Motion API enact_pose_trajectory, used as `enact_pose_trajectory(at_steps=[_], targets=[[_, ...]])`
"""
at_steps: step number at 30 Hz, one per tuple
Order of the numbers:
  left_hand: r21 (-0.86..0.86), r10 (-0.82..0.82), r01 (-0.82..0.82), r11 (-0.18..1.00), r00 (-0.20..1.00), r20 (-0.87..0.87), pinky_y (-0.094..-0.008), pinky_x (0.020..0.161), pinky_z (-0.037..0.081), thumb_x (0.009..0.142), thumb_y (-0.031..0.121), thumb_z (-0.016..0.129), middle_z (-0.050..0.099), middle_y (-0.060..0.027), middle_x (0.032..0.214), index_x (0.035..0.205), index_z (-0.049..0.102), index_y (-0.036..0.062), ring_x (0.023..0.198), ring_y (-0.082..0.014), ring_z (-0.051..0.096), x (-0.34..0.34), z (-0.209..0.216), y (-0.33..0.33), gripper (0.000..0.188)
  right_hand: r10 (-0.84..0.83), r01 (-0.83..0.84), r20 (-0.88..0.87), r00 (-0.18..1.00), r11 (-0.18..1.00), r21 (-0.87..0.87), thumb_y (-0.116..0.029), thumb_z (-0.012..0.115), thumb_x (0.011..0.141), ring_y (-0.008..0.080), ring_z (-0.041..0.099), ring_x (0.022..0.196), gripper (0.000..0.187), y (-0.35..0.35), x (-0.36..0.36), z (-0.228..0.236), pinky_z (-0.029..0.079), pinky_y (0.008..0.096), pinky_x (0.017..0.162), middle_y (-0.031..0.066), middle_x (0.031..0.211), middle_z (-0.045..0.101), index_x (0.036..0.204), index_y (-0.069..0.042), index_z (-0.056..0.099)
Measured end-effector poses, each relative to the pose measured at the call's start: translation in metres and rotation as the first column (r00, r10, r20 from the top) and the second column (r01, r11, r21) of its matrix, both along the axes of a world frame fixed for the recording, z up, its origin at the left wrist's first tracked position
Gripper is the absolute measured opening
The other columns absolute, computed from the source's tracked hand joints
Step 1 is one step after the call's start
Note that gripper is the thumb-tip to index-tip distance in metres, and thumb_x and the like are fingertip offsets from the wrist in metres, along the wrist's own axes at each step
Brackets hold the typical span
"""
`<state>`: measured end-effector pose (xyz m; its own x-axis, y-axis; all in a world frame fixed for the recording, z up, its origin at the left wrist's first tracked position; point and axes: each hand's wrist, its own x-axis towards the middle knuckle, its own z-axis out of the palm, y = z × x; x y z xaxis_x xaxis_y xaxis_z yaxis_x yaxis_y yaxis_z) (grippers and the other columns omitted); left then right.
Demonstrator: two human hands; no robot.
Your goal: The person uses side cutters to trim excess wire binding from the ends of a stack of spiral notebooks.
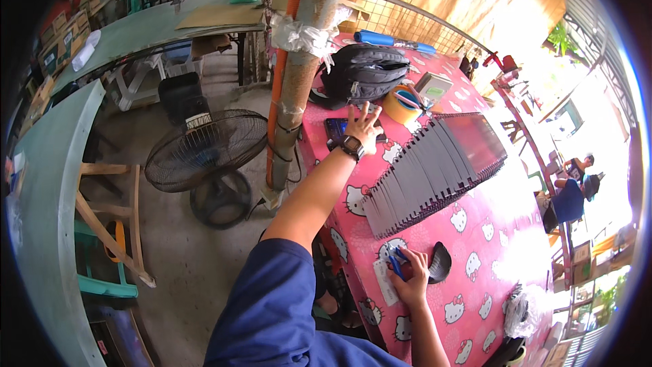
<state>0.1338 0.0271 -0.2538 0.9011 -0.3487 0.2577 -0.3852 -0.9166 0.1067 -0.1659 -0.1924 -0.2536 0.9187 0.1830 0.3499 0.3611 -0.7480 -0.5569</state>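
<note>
My left hand (365, 126), with a dark wristwatch on the wrist, reaches far forward with spread fingers and rests on a dark phone (337, 128) lying on the pink patterned tablecloth (475, 231). My right hand (411, 275) lies near the table's front edge, closed on a small blue tool (397, 263), beside a black curved piece (440, 263) and over a white strip (385, 282). A long fanned row of flat black pieces (435, 170) stretches across the table between the two hands.
A black backpack (363, 71) and a yellow tape roll (402, 105) sit beyond the phone. A taped post (299, 75) and a standing fan (204, 153) are left of the table. A crumpled plastic bag (519, 309) lies at the right. People sit at the far right.
</note>
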Motion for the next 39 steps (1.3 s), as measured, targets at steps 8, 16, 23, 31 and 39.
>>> enact_pose_trajectory(at_steps=[8,16,23,31,39], targets=[[-0.571,0.215,-0.143,0.809,0.975,0.059,-0.0642,0.106,0.019,0.063,0.022,0.075,0.020,-0.0101,0.150,0.145,0.028,0.0260,0.138,-0.0386,0.017,-0.024,0.012,0.022,0.095,0.039,-0.040,0.028,0.999,0.999,0.034,-0.015,0.075,0.059,0.0321,0.054,0.101,0.056,0.003,0.003,-0.003,0.044,0.0412,0.090,0.0144,0.106,0.062,0.112,-0.004,0.062],[-0.907,0.332,-0.058,0.416,0.939,0.092,-0.0457,0.106,0.028,0.076,0.027,0.069,0.042,-0.0223,0.131,0.136,0.037,-0.0011,0.126,-0.0364,0.035,-0.214,-0.045,0.048,0.073,-0.022,-0.004,0.088,0.996,0.959,0.285,-0.009,0.074,0.063,0.0309,0.055,0.102,0.055,-0.006,-0.005,-0.006,0.044,0.0393,0.091,0.0157,0.108,0.061,0.115,0.000,0.059],[-0.877,-0.041,0.128,0.463,0.992,0.123,-0.0429,0.111,0.022,0.074,0.029,0.074,0.029,-0.0198,0.145,0.142,0.028,0.0009,0.135,-0.0317,0.029,-0.229,-0.023,0.008,0.087,0.092,-0.060,-0.053,0.994,0.898,0.436,-0.010,0.074,0.072,0.0188,0.063,0.086,0.051,0.001,0.004,0.013,0.050,0.0306,0.077,0.0118,0.100,0.064,0.120,-0.002,0.058],[-0.994,-0.430,-0.091,-0.052,0.901,-0.060,-0.0407,0.112,0.019,0.059,0.015,0.075,0.028,-0.0113,0.147,0.149,0.014,0.0087,0.136,-0.0269,0.026,-0.191,-0.031,0.003,0.109,0.093,-0.125,0.119,0.989,0.946,0.298,-0.010,0.073,0.068,0.0307,0.061,0.089,0.051,-0.002,0.003,0.009,0.049,0.0355,0.081,0.0146,0.097,0.060,0.117,-0.005,0.059],[-0.995,-0.507,0.014,0.097,0.861,-0.037,-0.0443,0.107,0.030,0.057,0.016,0.086,0.022,-0.0145,0.147,0.148,0.002,0.0068,0.130,-0.0295,0.032,-0.199,-0.022,-0.013,0.124,0.041,-0.082,0.160,0.986,0.964,0.255,-0.015,0.073,0.070,0.0302,0.057,0.086,0.050,0.009,0.011,0.021,0.047,0.0384,0.078,0.0136,0.092,0.058,0.117,-0.005,0.058]])
